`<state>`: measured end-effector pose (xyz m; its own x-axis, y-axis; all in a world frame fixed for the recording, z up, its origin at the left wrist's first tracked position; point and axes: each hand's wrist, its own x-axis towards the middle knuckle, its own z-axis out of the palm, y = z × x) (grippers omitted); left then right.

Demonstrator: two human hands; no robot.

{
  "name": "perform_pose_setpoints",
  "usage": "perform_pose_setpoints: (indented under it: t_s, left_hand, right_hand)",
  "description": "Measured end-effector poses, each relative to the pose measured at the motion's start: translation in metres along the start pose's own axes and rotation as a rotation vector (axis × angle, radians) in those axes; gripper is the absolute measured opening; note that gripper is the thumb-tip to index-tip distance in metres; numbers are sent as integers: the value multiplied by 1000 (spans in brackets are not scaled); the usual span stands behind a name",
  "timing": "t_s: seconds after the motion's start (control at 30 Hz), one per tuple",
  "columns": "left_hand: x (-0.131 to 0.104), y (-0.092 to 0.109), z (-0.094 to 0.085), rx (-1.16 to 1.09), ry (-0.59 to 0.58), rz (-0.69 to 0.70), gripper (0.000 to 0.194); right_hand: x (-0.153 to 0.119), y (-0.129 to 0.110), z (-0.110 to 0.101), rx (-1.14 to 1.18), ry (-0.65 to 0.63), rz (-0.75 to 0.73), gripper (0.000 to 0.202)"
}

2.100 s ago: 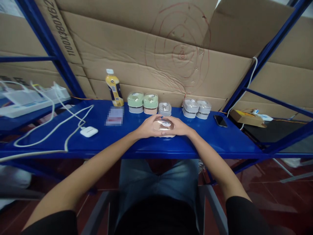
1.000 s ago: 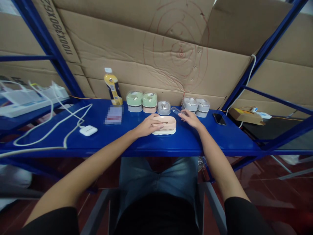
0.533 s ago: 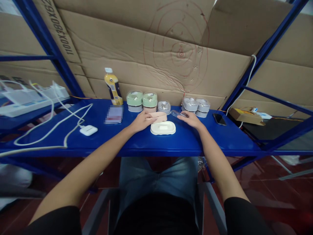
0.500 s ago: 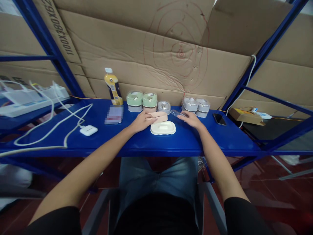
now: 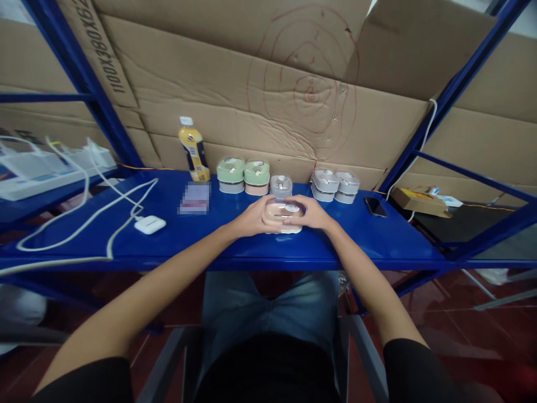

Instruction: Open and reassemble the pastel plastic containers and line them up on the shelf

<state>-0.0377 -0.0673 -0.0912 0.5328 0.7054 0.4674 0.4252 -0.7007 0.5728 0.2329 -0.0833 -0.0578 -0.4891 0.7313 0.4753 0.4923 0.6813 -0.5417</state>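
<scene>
Between my two hands is a small pink oval box (image 5: 274, 215) with a clear lid (image 5: 289, 207) over its top. The fingers of my left hand (image 5: 253, 217) curl round its left end. From the other side, my right hand (image 5: 314, 213) grips the right end, fingers on the lid's edge. Beneath the box shows the rim of a cream oval tray (image 5: 291, 229), mostly covered. Just behind stands a grey lidded box (image 5: 281, 183).
Stacked green-topped boxes (image 5: 230, 168) stand at the back left, grey boxes (image 5: 325, 182) at the back right. A yellow bottle (image 5: 193, 148), white earphone case (image 5: 150, 224), cables (image 5: 111, 235) and black phone (image 5: 375, 206) lie around the blue table (image 5: 356, 240).
The pink piece has moved toward me, above the cream tray. My right hand has brought the clear lid left onto it. Both hands now close round the box.
</scene>
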Motion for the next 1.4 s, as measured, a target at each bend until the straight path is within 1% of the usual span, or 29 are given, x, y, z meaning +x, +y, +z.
perform_pose_setpoints:
  t_s: [0.13, 0.27, 0.43, 0.67, 0.87, 0.97, 1.03, 1.1, 1.13, 1.2, 1.27, 1.33, 1.4]
  left_hand:
    - [1, -5, 4, -1, 2, 21, 120]
    - [0, -7, 6, 2, 16, 71, 119]
    - [-1, -6, 7, 12, -14, 116, 119]
    - [-2, -8, 6, 15, -58, 112, 117]
    - [-2, -8, 6, 16, -65, 76, 125]
    - [-1, -8, 5, 20, -70, 62, 125]
    - [-1, -7, 5, 36, -72, 63, 121]
    - [-1, -7, 5, 51, -64, 72, 116]
    - [-1, -7, 4, 54, -58, 78, 113]
    - [-1, -8, 4, 41, -43, 82, 103]
    - [-1, -11, 4, 20, -19, 63, 87]
    - [-1, -13, 4, 13, 3, 36, 73]
    - [-1, -14, 4, 29, 16, 22, 65]
  right_hand:
    - [4, -4, 8, -32, -1, -31, 74]
    - [5, -4, 7, -63, -6, -55, 73]
    - [6, -5, 8, -91, -50, -88, 75]
    - [3, -6, 11, -153, -83, -111, 74]
    - [1, -2, 14, -163, -110, -155, 75]
    - [3, 2, 15, -142, -119, -152, 73]
    - [1, 4, 13, -117, -133, -146, 77]
    - [-4, 1, 9, -106, -171, -134, 85]
    - [-9, -2, 6, -120, -195, -111, 90]
    - [-23, -15, -1, -213, -225, -10, 96]
    - [-39, -30, -7, -405, -193, 174, 98]
    - [-53, -44, -11, -627, -125, 383, 99]
    - [-58, -50, -12, -778, -82, 552, 103]
